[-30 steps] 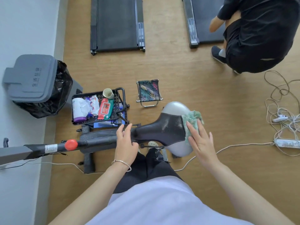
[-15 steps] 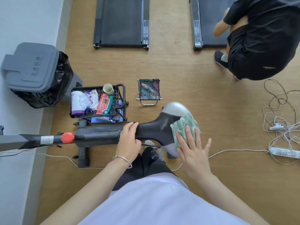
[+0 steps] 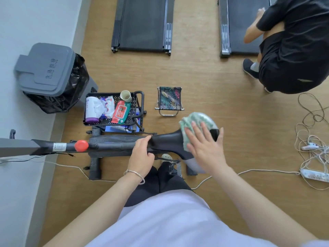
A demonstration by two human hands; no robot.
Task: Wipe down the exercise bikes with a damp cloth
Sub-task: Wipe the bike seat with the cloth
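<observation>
Two treadmills [image 3: 142,24] are lying across the top of the view. A second person [image 3: 293,50] in black is crouching by the right one, well apart from the work. Nearer, the exercise bike [image 3: 114,146] is stretching across the wooden floor, its frame running left past a red knob [image 3: 81,145]. A supply cart [image 3: 132,113] is standing just beyond it. The saddle [image 3: 167,141] is sitting at the bike's right end, directly in front of the person.

The left hand [image 3: 141,156] is gripping the saddle's narrow nose where it meets the frame, fingers curled over the far side, bracing it. The right hand [image 3: 206,148] is lying flat, fingers spread and straight, pressing the green cloth [image 3: 187,124] onto the saddle's wide rear.

Over the last second the cloth has been sliding from the near right edge up and across toward the far rim, so the rear pad is getting covered in passes. The hand is motion-blurred, so how much cloth is lying under the palm is hard to judge. The saddle appears to be well under way, while the frame and knob are probably still waiting to be wiped.
</observation>
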